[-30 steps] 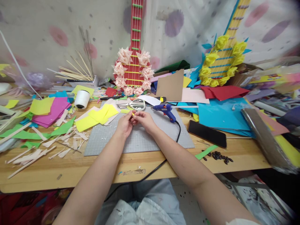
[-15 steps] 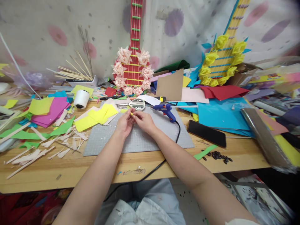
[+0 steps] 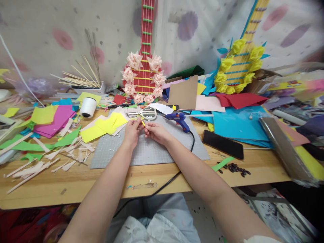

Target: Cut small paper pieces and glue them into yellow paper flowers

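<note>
Over the grey cutting mat (image 3: 154, 153), my left hand (image 3: 132, 131) and my right hand (image 3: 157, 133) meet, fingertips together. Between them they pinch a small, narrow yellow piece (image 3: 143, 123), which looks like rolled paper; the fingers cover part of it. Just beyond the fingertips lie scissors with pale handles (image 3: 150, 114). A blue glue gun (image 3: 178, 118) rests on the mat to the right of my right hand, a glue stick poking from its back. Yellow paper squares (image 3: 111, 125) lie left of my left hand.
Upright at the back are a red paper guitar (image 3: 144, 79) with pink flowers and a yellow one (image 3: 236, 69). A phone (image 3: 222, 144), black beads (image 3: 238, 168) and blue sheets (image 3: 240, 123) lie right. Paper scraps (image 3: 73, 152) and a white spool (image 3: 88, 107) are left.
My hands have come slightly down and apart, so the yellow piece shows more between the fingertips. My right hand's fingers have turned a little. Everything on the table stays put.
</note>
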Demonstrator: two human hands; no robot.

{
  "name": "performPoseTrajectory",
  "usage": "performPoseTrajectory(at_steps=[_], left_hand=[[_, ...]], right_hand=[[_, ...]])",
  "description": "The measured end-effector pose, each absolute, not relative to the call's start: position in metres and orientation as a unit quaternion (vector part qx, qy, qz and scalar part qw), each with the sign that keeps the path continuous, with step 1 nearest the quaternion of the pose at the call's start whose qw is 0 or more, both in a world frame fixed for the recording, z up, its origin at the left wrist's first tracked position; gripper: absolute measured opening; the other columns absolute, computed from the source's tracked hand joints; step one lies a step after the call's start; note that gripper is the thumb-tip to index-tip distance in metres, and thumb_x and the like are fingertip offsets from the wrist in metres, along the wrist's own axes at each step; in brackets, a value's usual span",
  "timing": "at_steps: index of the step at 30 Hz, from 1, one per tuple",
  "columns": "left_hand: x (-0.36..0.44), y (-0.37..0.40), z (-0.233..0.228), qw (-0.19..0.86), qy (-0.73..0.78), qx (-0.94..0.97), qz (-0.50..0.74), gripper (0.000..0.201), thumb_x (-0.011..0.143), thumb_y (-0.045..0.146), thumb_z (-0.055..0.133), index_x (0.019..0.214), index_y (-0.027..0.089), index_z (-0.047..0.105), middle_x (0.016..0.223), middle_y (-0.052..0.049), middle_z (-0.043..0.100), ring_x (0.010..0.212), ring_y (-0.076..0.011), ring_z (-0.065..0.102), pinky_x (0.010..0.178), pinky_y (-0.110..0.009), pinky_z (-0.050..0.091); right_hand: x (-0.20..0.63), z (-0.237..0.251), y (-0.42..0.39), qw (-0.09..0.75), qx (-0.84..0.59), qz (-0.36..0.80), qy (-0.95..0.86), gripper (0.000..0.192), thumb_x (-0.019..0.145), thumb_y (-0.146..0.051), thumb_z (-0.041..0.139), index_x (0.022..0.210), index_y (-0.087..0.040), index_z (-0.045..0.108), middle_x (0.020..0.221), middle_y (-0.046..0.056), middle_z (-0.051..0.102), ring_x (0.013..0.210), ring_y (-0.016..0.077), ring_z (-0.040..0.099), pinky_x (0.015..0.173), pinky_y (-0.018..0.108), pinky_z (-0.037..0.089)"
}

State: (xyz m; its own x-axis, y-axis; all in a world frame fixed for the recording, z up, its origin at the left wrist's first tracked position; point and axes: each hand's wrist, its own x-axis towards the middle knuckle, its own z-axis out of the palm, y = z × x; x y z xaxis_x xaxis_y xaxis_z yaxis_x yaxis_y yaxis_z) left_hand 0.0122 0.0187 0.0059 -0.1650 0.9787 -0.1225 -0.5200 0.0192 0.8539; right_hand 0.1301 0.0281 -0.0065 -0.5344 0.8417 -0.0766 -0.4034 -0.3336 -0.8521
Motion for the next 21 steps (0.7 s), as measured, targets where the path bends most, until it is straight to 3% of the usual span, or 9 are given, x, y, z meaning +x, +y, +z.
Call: performPoseTrajectory(at_steps=[7, 14, 21], left_hand=[[0.0124, 0.0199, 0.0007, 0.529, 0.419, 0.329, 0.661, 0.041, 0.053, 0.018, 0.072, 0.077, 0.019, 0.039, 0.067, 0.002, 0.065, 0.055, -0.0088, 0.06, 0.063, -0.025, 0.047], [0.0137, 0.0196, 0.0017, 0.539, 0.431, 0.283, 0.666, 0.046, 0.052, 0.015, 0.071, 0.078, 0.021, 0.034, 0.067, 0.002, 0.065, 0.054, -0.0102, 0.06, 0.061, -0.025, 0.046], [0.0157, 0.0203, 0.0036, 0.561, 0.424, 0.234, 0.671, 0.043, 0.051, 0.009, 0.071, 0.076, 0.019, 0.037, 0.064, 0.003, 0.06, 0.065, -0.0108, 0.062, 0.073, -0.026, 0.045]], right_hand=[[0.1315, -0.0027, 0.0282, 0.388, -0.251, 0.796, -0.391, 0.008, 0.075, -0.017, 0.06, 0.069, -0.013, 0.054, 0.055, -0.004, 0.048, 0.049, 0.0041, 0.042, 0.052, 0.018, 0.043], [0.136, -0.0025, 0.0305, 0.359, -0.279, 0.792, -0.407, 0.016, 0.077, -0.028, 0.06, 0.078, -0.012, 0.059, 0.065, 0.003, 0.062, 0.058, 0.0091, 0.056, 0.06, 0.024, 0.051], [0.1332, -0.0073, 0.0361, 0.415, -0.4, 0.683, -0.45, 0.019, 0.078, -0.034, 0.054, 0.075, -0.014, 0.056, 0.064, 0.002, 0.062, 0.057, 0.0092, 0.057, 0.055, 0.023, 0.049]])
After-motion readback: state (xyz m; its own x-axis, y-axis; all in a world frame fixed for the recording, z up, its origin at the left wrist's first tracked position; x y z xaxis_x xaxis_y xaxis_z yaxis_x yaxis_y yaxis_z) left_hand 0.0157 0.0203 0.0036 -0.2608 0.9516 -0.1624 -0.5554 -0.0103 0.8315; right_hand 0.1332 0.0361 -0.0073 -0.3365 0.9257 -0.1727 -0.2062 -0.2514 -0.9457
